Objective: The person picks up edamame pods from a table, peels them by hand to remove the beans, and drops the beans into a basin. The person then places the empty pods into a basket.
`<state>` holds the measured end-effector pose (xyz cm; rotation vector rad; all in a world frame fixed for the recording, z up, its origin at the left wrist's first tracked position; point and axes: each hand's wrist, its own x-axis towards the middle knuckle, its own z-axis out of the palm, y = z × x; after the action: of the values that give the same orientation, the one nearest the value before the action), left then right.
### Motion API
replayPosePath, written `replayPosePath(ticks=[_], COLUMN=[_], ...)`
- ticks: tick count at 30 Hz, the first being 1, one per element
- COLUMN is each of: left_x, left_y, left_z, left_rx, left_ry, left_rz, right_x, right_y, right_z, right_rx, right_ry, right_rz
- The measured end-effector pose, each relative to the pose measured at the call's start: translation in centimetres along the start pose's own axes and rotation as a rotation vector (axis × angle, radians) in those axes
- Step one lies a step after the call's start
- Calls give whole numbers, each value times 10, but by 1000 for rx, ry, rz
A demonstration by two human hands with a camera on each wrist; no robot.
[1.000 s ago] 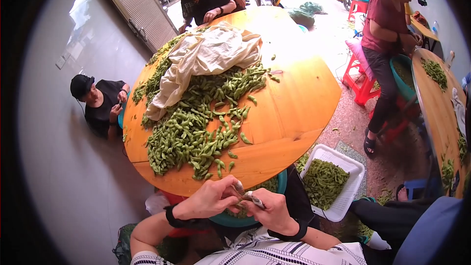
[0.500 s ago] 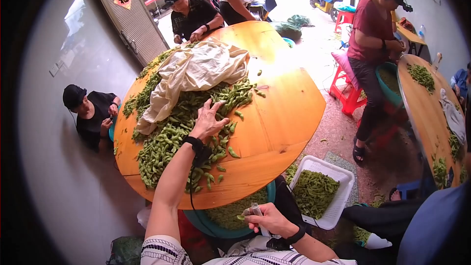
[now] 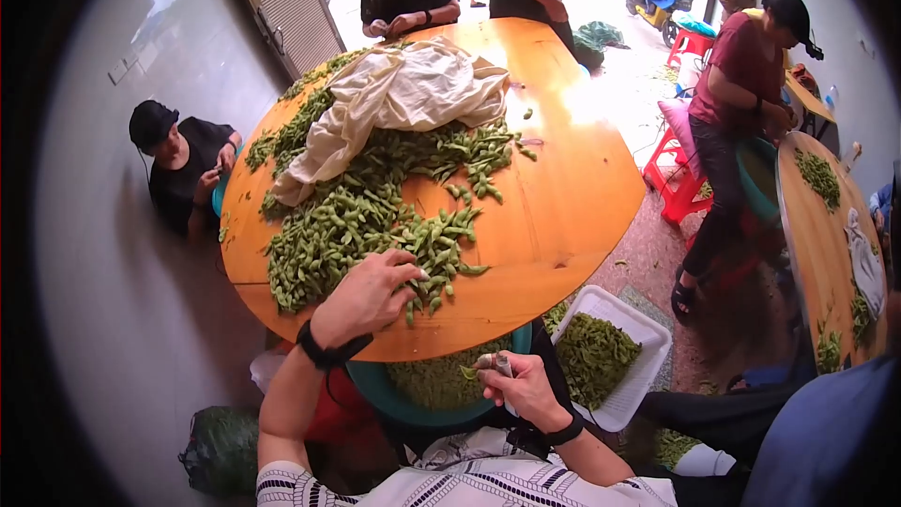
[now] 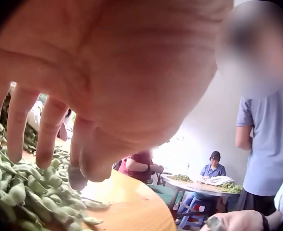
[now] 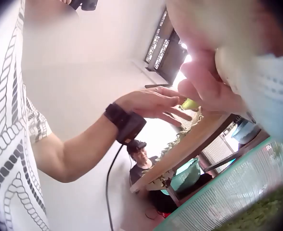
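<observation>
Fingers of the left hand (image 3: 364, 295) spread on the edamame pods (image 3: 361, 216); right hand (image 3: 518, 385) pinches a small tool (image 3: 503, 365). Most pods look unshelled.

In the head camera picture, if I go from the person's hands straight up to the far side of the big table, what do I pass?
Right hand → teal round basin of shelled beans → left hand → pile of green bean pods → crumpled cream cloth → bare far edge of the round wooden table.
</observation>
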<state>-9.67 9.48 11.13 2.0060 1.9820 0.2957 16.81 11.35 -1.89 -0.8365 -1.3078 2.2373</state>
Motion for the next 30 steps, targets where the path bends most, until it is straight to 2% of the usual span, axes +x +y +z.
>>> replayPosePath(ticks=[3, 7, 10, 12, 14, 15, 17, 18, 20, 23, 24, 25, 26, 28, 29, 30], left_x=[-31, -50, -31, -7, 20, 28, 43, 45, 45, 26, 19, 13, 9, 0, -3, -5], left_y=[27, 24, 23, 19, 5, -1, -9, -13, -21, -13, -13, -13, -15, -20, -19, -18], left_z=[8, 34, 30, 24, 36, 42, 55, 61, 75, 68, 68, 69, 68, 66, 66, 65], left_rx=[16, -125, -61, -66, 80, 76, 244, 240, 289, 280, 275, 225, 228, 81, 57, 56], left_ry=[324, 412, 458, 446, 518, 525, 393, 397, 327, 290, 267, 355, 344, 431, 513, 512], left_rz=[31, -58, -121, -97, 87, 86, 90, 91, 78, 91, 98, 118, 113, 110, 59, 51], right_x=[0, 3, 6, 7, 5, 5, 3, 3, 1, -4, -4, -4, -2, 4, 5, 5], right_y=[-5, 1, 10, 9, 9, 9, 16, 20, 25, 20, 18, 16, 17, 24, 28, 27], right_z=[11, 21, 25, 29, 33, 33, 28, 25, 18, 18, 17, 17, 13, 5, 6, 10], right_rx=[-77, -165, -274, -243, -197, -144, -173, -193, -190, -182, -229, -275, -266, -676, -619, -620], right_ry=[8, 34, 0, -23, -41, -57, -56, -55, -64, 1, 23, 43, 40, 113, 159, 151], right_rz=[-36, -82, -117, -56, -21, 10, 20, 32, 15, 22, -69, -161, -154, -482, -462, -457])
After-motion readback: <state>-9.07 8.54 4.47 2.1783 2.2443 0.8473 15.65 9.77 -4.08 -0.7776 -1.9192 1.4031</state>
